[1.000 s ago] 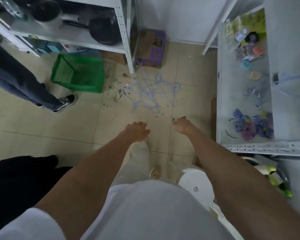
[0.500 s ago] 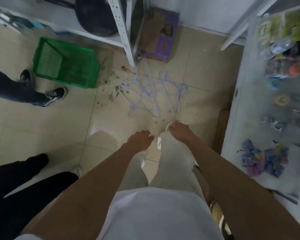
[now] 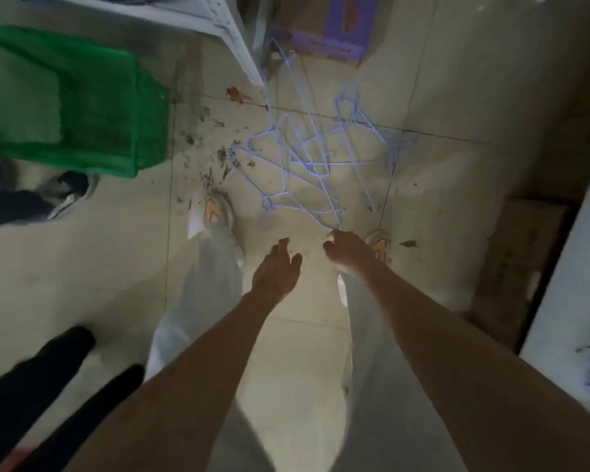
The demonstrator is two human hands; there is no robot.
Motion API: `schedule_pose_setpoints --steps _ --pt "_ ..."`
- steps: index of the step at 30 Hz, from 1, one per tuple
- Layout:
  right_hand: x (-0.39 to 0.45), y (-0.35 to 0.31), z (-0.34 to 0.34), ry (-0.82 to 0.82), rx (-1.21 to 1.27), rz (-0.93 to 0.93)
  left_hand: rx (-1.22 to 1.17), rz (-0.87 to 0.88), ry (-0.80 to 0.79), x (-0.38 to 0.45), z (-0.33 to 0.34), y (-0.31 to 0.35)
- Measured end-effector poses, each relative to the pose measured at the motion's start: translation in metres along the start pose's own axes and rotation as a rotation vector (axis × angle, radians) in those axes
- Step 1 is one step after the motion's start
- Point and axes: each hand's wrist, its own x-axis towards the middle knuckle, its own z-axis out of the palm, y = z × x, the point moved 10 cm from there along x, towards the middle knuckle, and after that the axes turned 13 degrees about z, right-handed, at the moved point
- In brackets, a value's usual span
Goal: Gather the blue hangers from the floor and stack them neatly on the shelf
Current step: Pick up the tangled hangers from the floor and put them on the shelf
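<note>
Hangers: blue hangers lie tangled on the floor, at 12 o'clock from both hands, likely dumped loose.
Right hand: right hand curled, fingertips at the pile's nearest wire; whether it grips is unclear.
Left hand: left hand open, empty, just beside the right at 9 o'clock, probably ready to help.
Shelf: a pale shelf edge runs at 3 o'clock.
Room: a green basket at 10 o'clock; purple box at 12; debris beside the pile; another person's shoe at 9. Bare floor around the hands.
</note>
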Motion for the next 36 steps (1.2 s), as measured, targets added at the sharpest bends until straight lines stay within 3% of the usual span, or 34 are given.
schedule_pose_setpoints --steps 4,7,10,14,17,20,25,30,36 --pt "0.092 -0.041 0.011 0.107 0.126 0.046 0.198 0.110 0.049 0.102 -0.031 -0.038" --pt "0.162 -0.065 0.022 0.148 0.152 0.005 0.213 0.131 0.053 0.186 -0.031 -0.079" --pt "0.230 -0.084 0.018 0.241 0.073 -0.088 0.054 0.086 0.025 0.256 -0.019 -0.110" --pt "0.309 -0.083 0.002 0.416 0.083 -0.025 -0.075 0.078 0.251 0.331 -0.029 -0.130" --pt "0.346 -0.088 -0.006 0.562 -0.006 -0.010 -0.276 0.011 0.322 0.382 -0.034 -0.149" --pt "0.376 -0.106 -0.007 0.572 -0.059 -0.083 -0.490 -0.087 0.385 0.416 -0.039 -0.159" --pt "0.398 -0.127 -0.016 0.663 -0.122 -0.173 -0.720 -0.055 0.421 0.458 -0.049 -0.144" --pt "0.415 -0.128 -0.022 0.533 0.018 -0.184 -0.940 -0.081 0.273 0.473 -0.041 -0.120" --pt "0.404 -0.115 -0.020 0.442 0.134 -0.179 -0.940 -0.064 0.117 0.458 -0.030 -0.094"
